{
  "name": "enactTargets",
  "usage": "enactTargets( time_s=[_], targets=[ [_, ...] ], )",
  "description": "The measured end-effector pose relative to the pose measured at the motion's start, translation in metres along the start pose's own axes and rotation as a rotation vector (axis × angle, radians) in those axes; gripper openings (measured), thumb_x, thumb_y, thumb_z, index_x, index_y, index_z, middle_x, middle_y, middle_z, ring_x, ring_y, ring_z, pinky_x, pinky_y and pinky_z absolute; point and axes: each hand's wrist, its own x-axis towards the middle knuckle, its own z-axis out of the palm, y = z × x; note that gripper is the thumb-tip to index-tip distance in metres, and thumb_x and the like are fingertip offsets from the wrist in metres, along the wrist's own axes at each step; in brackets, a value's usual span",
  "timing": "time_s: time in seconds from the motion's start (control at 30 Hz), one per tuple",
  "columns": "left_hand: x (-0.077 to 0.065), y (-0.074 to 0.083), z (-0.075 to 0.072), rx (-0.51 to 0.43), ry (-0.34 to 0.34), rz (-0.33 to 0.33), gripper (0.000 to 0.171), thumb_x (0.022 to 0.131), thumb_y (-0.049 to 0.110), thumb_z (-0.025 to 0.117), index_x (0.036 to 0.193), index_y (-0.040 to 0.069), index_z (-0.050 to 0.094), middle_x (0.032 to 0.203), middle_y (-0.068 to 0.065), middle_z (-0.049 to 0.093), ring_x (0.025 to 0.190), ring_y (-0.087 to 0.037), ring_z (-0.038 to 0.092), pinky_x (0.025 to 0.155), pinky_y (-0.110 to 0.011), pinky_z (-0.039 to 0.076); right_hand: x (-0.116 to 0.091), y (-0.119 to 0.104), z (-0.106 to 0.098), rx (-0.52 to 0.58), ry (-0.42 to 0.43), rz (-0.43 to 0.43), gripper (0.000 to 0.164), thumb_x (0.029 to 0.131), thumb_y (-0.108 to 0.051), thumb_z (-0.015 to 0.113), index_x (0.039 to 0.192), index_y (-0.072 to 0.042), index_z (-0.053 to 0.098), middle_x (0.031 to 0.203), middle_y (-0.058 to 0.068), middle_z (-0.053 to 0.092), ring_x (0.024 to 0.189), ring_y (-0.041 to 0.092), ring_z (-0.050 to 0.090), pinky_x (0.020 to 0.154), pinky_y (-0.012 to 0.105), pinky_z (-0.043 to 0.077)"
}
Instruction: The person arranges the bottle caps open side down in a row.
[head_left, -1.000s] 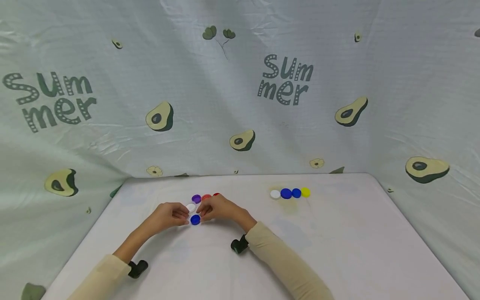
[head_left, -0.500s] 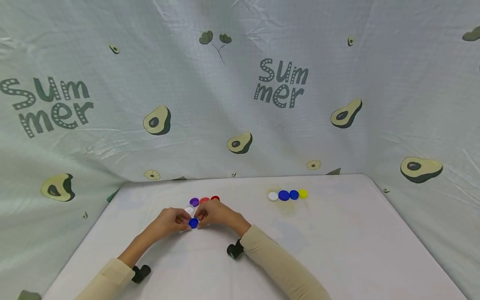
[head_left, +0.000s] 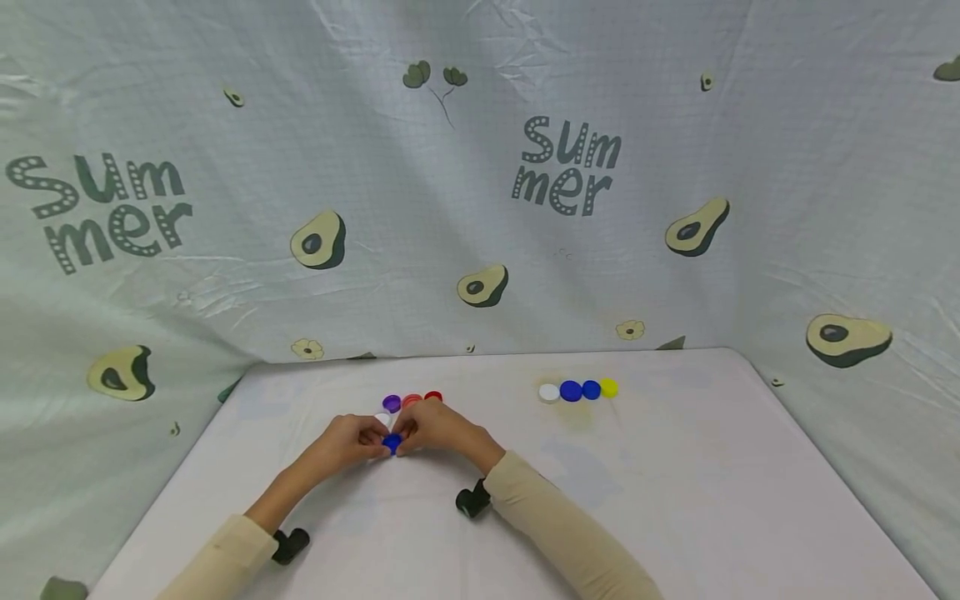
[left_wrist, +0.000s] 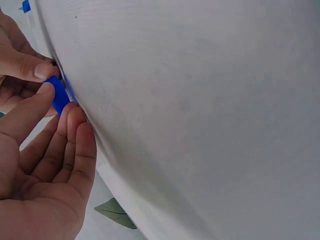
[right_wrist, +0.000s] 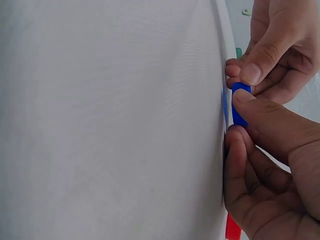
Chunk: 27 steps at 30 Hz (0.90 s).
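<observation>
A small round blue bottle cap sits at the left middle of the table, between both hands. My left hand pinches its left side with thumb and fingertips. From the right, my right hand pinches the same cap. In the left wrist view the blue cap looks tilted, with the thumbs at its upper edge; fingers partly hide it in every view. Just behind it lies a white cap, partly covered by the hands. Farther back are a purple cap, a light red cap and a red cap.
Toward the back right, a row holds a white cap, two blue caps and a yellow cap. The white table meets a printed cloth backdrop at its back edge. Each wrist carries a small black camera.
A second ago the left fingers stood a little apart from the blue cap. Both hands have since come together and pinch it from either side. The other caps stay put.
</observation>
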Motion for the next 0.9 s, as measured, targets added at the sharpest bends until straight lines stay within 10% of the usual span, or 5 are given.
enactTargets(
  time_s=[0.9],
  targets=[
    [0.003, 0.034, 0.004, -0.145, 0.086, 0.136, 0.026, 0.091, 0.009, 0.076, 0.114, -0.004, 0.073, 0.104, -0.014, 0.076, 0.093, -0.024, 0.075, 0.078, -0.028, 0.061, -0.049, 0.000, -0.034, -0.012, 0.132, -0.122, 0.026, 0.089, -0.014, 0.081, 0.114, -0.008, 0.076, 0.090, -0.008, 0.070, 0.080, -0.002, 0.062, 0.074, 0.012, 0.053]
  ],
)
